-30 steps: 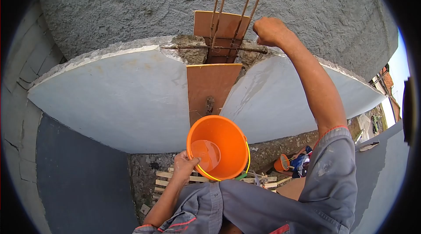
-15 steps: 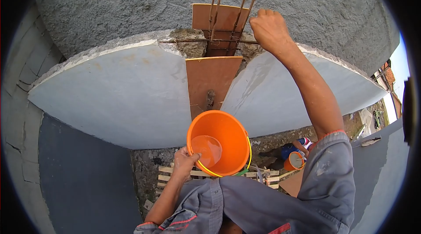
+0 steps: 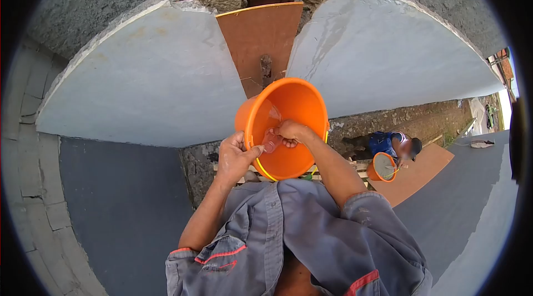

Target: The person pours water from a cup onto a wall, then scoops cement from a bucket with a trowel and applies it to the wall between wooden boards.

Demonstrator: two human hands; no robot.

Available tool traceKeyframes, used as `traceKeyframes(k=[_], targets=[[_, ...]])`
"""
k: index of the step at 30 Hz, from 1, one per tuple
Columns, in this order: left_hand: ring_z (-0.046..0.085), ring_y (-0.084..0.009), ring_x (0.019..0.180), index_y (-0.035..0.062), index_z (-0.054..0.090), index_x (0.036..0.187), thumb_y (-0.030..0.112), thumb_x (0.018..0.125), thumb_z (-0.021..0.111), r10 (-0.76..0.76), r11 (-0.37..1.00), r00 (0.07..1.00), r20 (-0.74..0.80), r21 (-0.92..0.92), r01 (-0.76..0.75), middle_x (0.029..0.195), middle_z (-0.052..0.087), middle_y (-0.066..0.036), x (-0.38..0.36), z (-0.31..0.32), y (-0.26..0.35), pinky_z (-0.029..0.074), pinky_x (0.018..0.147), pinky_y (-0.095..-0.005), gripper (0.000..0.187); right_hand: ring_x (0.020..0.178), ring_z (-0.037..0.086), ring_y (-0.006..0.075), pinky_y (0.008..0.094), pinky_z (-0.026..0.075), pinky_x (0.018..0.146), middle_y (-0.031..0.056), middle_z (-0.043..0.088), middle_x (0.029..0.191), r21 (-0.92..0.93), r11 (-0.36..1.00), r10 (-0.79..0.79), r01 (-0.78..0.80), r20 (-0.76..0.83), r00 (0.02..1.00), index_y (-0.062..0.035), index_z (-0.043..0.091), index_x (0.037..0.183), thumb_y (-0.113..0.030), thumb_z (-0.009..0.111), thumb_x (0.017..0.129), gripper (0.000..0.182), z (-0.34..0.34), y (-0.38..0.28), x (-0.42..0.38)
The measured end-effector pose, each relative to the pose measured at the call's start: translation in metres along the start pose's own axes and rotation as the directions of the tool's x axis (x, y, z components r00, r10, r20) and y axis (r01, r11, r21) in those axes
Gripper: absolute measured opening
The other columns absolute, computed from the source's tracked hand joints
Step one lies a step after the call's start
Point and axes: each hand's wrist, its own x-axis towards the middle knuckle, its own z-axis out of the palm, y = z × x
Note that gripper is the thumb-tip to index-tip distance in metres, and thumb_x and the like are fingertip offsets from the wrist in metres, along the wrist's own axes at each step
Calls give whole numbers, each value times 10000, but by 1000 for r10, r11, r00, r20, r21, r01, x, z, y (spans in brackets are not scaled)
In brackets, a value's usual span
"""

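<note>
Orange plastic, smooth and round: the bucket [image 3: 286, 124] hangs in the air before the person's chest, tilted with its mouth toward the camera. The left hand [image 3: 233, 157] has its grip closed on the near rim. The right hand [image 3: 288, 132] reaches inside, fingers closed on a small clear cup [image 3: 271, 142]. Behind rise smooth pale wall panels [image 3: 150, 79] and a brown board [image 3: 261, 35]. Far below, another person [image 3: 397, 145] holds a second bucket [image 3: 383, 166].
</note>
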Motion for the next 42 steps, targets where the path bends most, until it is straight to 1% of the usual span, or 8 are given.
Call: traceKeyframes(k=[3, 5, 6, 9, 15, 24, 34, 42], targets=[[622, -73, 674, -14, 646, 962, -38, 830, 703, -4, 964, 993, 116, 263, -27, 818, 679, -45, -4, 7, -17, 527, 603, -231, 146, 529, 613, 225, 373, 519, 477, 99, 624, 671, 2, 997, 81, -81, -118, 990, -80, 687, 1011, -325, 632, 936, 262, 8, 29, 38], [611, -65, 672, -9, 649, 956, -30, 835, 708, -34, 952, 994, 108, 305, -1, 811, 674, -38, -3, 12, -27, 518, 597, -227, 136, 681, 670, 358, 468, 561, 625, 177, 663, 729, -463, 858, -473, 223, -541, 695, -86, 700, 1030, -243, 656, 875, 226, 5, 63, 70], [610, -63, 671, -11, 647, 964, -32, 845, 699, -2, 955, 993, 116, 296, -33, 816, 676, -34, -3, 12, -32, 518, 608, -226, 131, 830, 656, 436, 500, 548, 772, 215, 657, 794, -360, 909, -391, 207, -574, 719, -71, 707, 1024, -212, 674, 821, 249, 0, 38, 26], [617, -66, 686, -18, 643, 980, -32, 851, 694, -26, 993, 996, 87, 115, 16, 827, 680, -38, -4, 18, -20, 521, 627, -227, 140, 834, 664, 404, 475, 547, 765, 188, 648, 814, -596, 770, -619, 228, -611, 494, -69, 710, 1003, -227, 699, 828, 236, -12, 17, -26], [653, -110, 662, -33, 636, 1007, -8, 878, 680, -48, 985, 999, 1, -163, 48, 857, 696, -85, 3, 10, -21, 561, 596, -251, 138, 759, 644, 362, 445, 514, 675, 169, 634, 877, -557, 685, -725, 470, -589, 358, -47, 687, 940, -241, 737, 834, 227, -75, -46, -149], [653, -119, 650, -23, 634, 982, -2, 868, 676, -81, 989, 997, -13, -124, 79, 836, 686, -80, -5, 4, -37, 565, 578, -262, 124, 944, 616, 327, 450, 527, 779, 155, 595, 912, -919, 375, -924, -123, -381, 30, -42, 693, 915, -203, 736, 797, 204, -191, -163, -264], [678, -135, 666, -41, 646, 1013, -9, 862, 676, -86, 968, 996, -26, -237, 78, 874, 700, -96, -20, -10, -45, 582, 550, -257, 157, 985, 631, 313, 421, 535, 844, 150, 644, 991, -874, 55, -955, -482, -188, 231, -50, 732, 861, -86, 614, 789, 143, -264, -239, -229], [669, -128, 644, -34, 648, 1012, 1, 861, 685, -67, 967, 993, -99, -253, 40, 849, 691, -80, -27, -21, -46, 576, 533, -249, 160, 941, 619, 259, 367, 493, 778, 111, 652, 963, -770, -131, -965, -625, -46, 260, -64, 728, 793, -138, 629, 786, 124, -259, -254, -202]])
